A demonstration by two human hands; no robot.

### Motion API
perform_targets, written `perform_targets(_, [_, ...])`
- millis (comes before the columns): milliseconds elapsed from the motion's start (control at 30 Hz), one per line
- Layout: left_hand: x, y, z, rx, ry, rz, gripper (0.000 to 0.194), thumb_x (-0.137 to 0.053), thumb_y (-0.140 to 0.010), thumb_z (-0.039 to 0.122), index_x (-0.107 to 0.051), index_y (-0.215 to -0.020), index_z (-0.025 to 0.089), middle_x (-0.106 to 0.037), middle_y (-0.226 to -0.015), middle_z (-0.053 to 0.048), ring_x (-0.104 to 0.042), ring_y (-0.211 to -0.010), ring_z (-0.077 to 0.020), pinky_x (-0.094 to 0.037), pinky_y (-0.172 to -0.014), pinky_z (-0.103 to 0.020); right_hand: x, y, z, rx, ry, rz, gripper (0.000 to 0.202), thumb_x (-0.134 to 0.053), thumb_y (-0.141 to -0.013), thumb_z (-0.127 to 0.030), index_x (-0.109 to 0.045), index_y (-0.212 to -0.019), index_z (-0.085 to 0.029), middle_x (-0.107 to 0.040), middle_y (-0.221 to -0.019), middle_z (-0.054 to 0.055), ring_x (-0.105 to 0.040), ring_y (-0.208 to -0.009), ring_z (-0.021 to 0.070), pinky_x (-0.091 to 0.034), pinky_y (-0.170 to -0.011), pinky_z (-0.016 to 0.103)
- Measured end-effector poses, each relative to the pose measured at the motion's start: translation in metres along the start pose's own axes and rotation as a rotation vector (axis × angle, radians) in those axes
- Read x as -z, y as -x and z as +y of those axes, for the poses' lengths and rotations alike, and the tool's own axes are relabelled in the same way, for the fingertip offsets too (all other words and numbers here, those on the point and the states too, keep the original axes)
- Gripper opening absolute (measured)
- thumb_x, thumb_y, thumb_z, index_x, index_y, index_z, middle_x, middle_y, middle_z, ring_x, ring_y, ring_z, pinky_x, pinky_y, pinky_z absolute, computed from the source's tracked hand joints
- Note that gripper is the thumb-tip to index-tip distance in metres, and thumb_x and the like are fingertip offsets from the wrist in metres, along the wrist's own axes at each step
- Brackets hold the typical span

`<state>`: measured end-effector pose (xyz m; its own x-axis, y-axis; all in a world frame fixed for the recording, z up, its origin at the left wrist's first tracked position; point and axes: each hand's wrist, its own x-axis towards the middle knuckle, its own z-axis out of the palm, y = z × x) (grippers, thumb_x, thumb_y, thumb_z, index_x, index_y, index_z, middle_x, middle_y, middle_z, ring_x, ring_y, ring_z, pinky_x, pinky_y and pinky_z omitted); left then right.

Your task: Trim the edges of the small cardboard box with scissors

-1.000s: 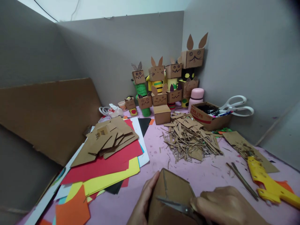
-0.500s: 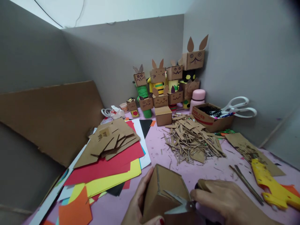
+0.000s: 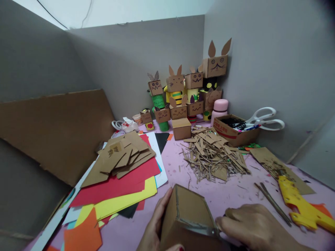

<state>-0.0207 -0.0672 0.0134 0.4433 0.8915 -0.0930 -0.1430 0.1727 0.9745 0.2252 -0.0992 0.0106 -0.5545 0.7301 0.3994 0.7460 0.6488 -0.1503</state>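
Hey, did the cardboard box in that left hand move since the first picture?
Yes, a little to the left: the cardboard box in the left hand is now closer to the yellow paper, which hasn't moved.

Scraps (image 3: 214, 153) behind held box (image 3: 193, 205), glue gun (image 3: 305, 211) right

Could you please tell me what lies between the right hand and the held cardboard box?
The head view shows scissors there, held by the right hand, their blades along an edge of the cardboard box.
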Motion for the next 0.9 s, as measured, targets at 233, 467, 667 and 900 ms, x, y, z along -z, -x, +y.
perform_targets(233, [0.004,0.0,-0.005,-0.072,-0.121,-0.004,0.09,-0.077,-0.061,0.054,-0.039,-0.14,0.032,-0.035,-0.154,-0.004,-0.026,-0.142,-0.0294,-0.028,-0.114,-0.039,0.001,-0.001,0.001,0.033,0.03,-0.018,0.017,-0.046,-0.093,-0.035,-0.049,-0.08,-0.025,-0.06,-0.06,-0.003,-0.057,-0.047,0.0137,-0.027,-0.045,0.029])
perform_targets(467, [0.006,-0.001,-0.011,-0.072,-0.157,-0.01,0.098,-0.078,-0.057,0.057,-0.037,-0.142,0.03,-0.032,-0.153,-0.007,-0.023,-0.142,-0.0347,-0.021,-0.116,-0.044,0.006,-0.003,-0.004,0.062,0.127,0.034,0.025,-0.032,-0.098,-0.041,-0.05,-0.09,-0.025,-0.062,-0.061,-0.002,-0.057,-0.044,0.0151,-0.028,-0.042,0.03])
perform_targets(667, [0.006,-0.001,-0.012,-0.08,-0.197,-0.017,0.1,-0.076,-0.057,0.059,-0.037,-0.143,0.026,-0.032,-0.153,-0.009,-0.022,-0.141,-0.038,-0.019,-0.116,-0.048,0.003,-0.001,-0.003,0.078,0.113,0.032,0.034,-0.023,-0.1,-0.044,-0.05,-0.094,-0.025,-0.062,-0.059,-0.002,-0.059,-0.043,0.0161,-0.03,-0.043,0.031])
perform_targets(900, [0.008,-0.002,-0.015,-0.105,-0.199,-0.024,0.098,-0.077,-0.058,0.057,-0.037,-0.143,0.026,-0.032,-0.153,-0.01,-0.022,-0.141,-0.0382,-0.018,-0.116,-0.049,0.001,0.0,0.0,0.076,0.112,0.037,0.027,-0.028,-0.1,-0.037,-0.05,-0.091,-0.025,-0.061,-0.057,-0.003,-0.058,-0.042,0.0155,-0.029,-0.043,0.031])
